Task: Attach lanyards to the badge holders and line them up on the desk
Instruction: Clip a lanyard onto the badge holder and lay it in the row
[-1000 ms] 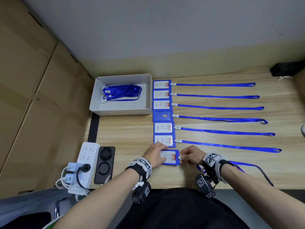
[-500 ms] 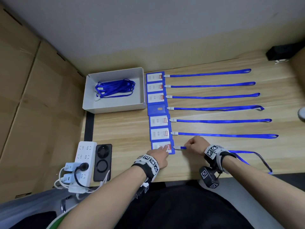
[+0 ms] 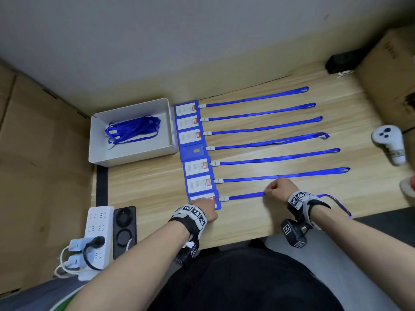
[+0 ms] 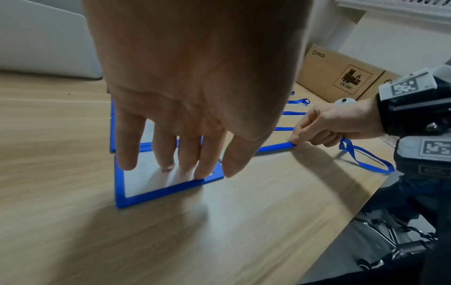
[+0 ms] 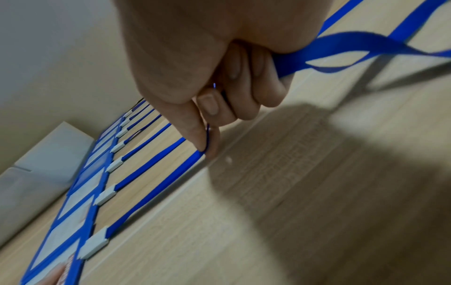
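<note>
Several blue badge holders (image 3: pixel 197 167) lie in a column on the desk, each with a blue lanyard (image 3: pixel 280 158) stretched to the right. My left hand (image 3: pixel 203 206) presses the nearest badge holder (image 4: pixel 168 190) flat with straight fingers (image 4: pixel 187 154). Its lanyard (image 3: pixel 244 195) runs right from a white clip (image 3: pixel 223 198) to my right hand (image 3: pixel 278 190), which pinches the strap (image 5: pixel 171 181) between thumb and forefinger (image 5: pixel 195 135). The rest of that strap (image 5: pixel 354 48) passes through the curled fingers and trails in a loose loop (image 3: pixel 339 205) toward the desk's front edge.
A white box (image 3: pixel 128 153) holding a bundle of spare lanyards (image 3: pixel 132 129) stands left of the column. A white power strip (image 3: pixel 96 234) and a black device (image 3: pixel 124 232) sit at the front left. A white controller (image 3: pixel 388 142) and cardboard boxes (image 3: pixel 395 86) are at the right.
My right hand has slid right along the nearest lanyard, away from the clip, drawing the strap straight. My left hand has shifted from gripping the holder to pressing it flat. The view has moved.
</note>
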Motion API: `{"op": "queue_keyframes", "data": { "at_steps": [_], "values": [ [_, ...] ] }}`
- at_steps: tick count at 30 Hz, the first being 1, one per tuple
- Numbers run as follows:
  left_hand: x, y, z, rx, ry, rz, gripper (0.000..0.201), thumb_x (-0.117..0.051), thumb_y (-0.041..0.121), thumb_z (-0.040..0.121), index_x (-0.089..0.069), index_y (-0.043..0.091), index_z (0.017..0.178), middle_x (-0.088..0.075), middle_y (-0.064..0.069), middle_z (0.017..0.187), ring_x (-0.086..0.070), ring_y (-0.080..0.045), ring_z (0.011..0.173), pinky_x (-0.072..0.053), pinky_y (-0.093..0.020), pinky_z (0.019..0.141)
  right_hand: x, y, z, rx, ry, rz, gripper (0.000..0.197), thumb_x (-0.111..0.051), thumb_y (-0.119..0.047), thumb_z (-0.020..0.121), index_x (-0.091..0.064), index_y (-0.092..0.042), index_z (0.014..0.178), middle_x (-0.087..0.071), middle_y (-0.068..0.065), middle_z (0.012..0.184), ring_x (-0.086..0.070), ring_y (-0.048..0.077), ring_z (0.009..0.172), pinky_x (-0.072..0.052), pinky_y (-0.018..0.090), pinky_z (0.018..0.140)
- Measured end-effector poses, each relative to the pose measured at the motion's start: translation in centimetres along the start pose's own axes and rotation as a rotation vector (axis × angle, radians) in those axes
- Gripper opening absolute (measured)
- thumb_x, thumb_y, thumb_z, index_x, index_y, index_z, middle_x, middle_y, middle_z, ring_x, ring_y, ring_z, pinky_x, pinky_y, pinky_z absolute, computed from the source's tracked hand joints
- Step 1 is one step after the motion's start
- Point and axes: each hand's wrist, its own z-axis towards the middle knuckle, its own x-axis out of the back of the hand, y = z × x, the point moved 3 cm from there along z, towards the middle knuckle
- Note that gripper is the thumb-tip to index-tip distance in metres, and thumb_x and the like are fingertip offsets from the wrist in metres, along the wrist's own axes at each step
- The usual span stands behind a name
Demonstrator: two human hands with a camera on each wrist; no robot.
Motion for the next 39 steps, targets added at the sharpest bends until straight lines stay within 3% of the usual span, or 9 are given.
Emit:
{"op": "queue_keyframes", "data": {
  "at_steps": [3,8,15,18,20,25,28,34,39],
  "values": [
    [0.2,0.0,0.0,0.004,0.013,-0.029,0.014,-0.047,0.029,0.092,-0.048,0.017,0.085,-0.049,-0.001,0.079,-0.052,-0.021,0.079,-0.044,-0.032,0.069,0.1,0.6,-0.4,-0.053,0.073,0.012,0.017,-0.067,-0.031,0.075,-0.071,-0.022,0.061,-0.071,-0.009,0.07,-0.066,0.014,0.073,-0.056,0.028,0.069],
    [1.3,0.4,0.3,0.004,0.034,-0.043,0.02,-0.043,0.032,0.094,-0.055,0.015,0.093,-0.055,-0.004,0.091,-0.054,-0.025,0.088,-0.044,-0.032,0.074,0.1,1.6,-0.7,-0.077,0.125,0.069,0.02,-0.076,-0.039,0.075,-0.07,-0.022,0.067,-0.07,-0.009,0.072,-0.066,0.013,0.073,-0.055,0.028,0.069],
    [2.8,4.5,0.5,-0.104,0.286,0.11,0.024,-0.041,0.022,0.094,-0.058,0.014,0.108,-0.063,-0.007,0.108,-0.059,-0.03,0.1,-0.043,-0.035,0.073,0.0,2.1,-0.5,-0.08,0.131,0.054,0.02,-0.074,-0.043,0.072,-0.069,-0.024,0.068,-0.069,-0.01,0.071,-0.065,0.012,0.07,-0.057,0.029,0.07],
    [1.3,8.2,1.7,-0.265,0.291,0.06,0.044,-0.046,0.02,0.092,-0.046,0.015,0.135,-0.047,-0.007,0.14,-0.047,-0.03,0.125,-0.048,-0.042,0.091,-0.3,2.4,-0.6,-0.086,0.168,0.031,0.019,-0.07,-0.044,0.07,-0.068,-0.025,0.069,-0.067,-0.012,0.071,-0.064,0.012,0.07,-0.054,0.025,0.065],
    [0.3,10.3,2.5,-0.33,0.244,0.07,0.065,-0.048,0.021,0.091,-0.026,0.014,0.151,-0.02,-0.007,0.161,-0.03,-0.029,0.142,-0.039,-0.044,0.108,-0.4,2.5,-0.6,-0.092,0.193,0.023,0.02,-0.068,-0.045,0.069,-0.068,-0.026,0.07,-0.067,-0.013,0.072,-0.064,0.012,0.07,-0.053,0.025,0.066],
    [-2.4,12.3,3.5,-0.264,0.126,0.247,0.088,-0.048,0.018,0.091,0.011,0.005,0.154,0.028,-0.01,0.16,0.014,-0.025,0.151,-0.018,-0.044,0.121,-0.6,3.0,-0.3,-0.029,0.185,0.021,0.02,-0.067,-0.046,0.073,-0.068,-0.026,0.072,-0.067,-0.011,0.074,-0.063,0.014,0.072,-0.054,0.027,0.069],
    [-2.7,12.4,3.3,-0.231,0.1,0.312,0.095,-0.052,0.021,0.089,0.015,0.004,0.153,0.031,-0.012,0.158,0.019,-0.026,0.15,-0.008,-0.046,0.123,-0.1,4.1,-0.3,0.024,0.142,0.071,0.019,-0.065,-0.042,0.076,-0.07,-0.024,0.071,-0.067,-0.01,0.073,-0.063,0.014,0.072,-0.053,0.027,0.069],
    [-2.1,12.8,3.3,-0.224,0.07,0.342,0.094,-0.053,0.024,0.09,0.014,0.003,0.153,0.028,-0.015,0.159,0.016,-0.028,0.15,-0.005,-0.047,0.123,3.9,8.5,-0.9,0.105,0.075,0.08,0.025,-0.065,-0.036,0.081,-0.072,-0.016,0.069,-0.071,0.002,0.07,-0.066,0.022,0.075,-0.053,0.032,0.069],
    [-1.3,13.1,2.9,-0.21,0.038,0.336,0.094,-0.057,0.016,0.092,0.013,0.003,0.154,0.026,-0.014,0.16,0.014,-0.027,0.151,-0.004,-0.045,0.123,7.1,11.1,-0.4,0.099,0.105,0.011,0.027,-0.069,-0.042,0.083,-0.073,-0.018,0.072,-0.07,-0.003,0.075,-0.065,0.016,0.079,-0.053,0.033,0.075]
  ]
}}
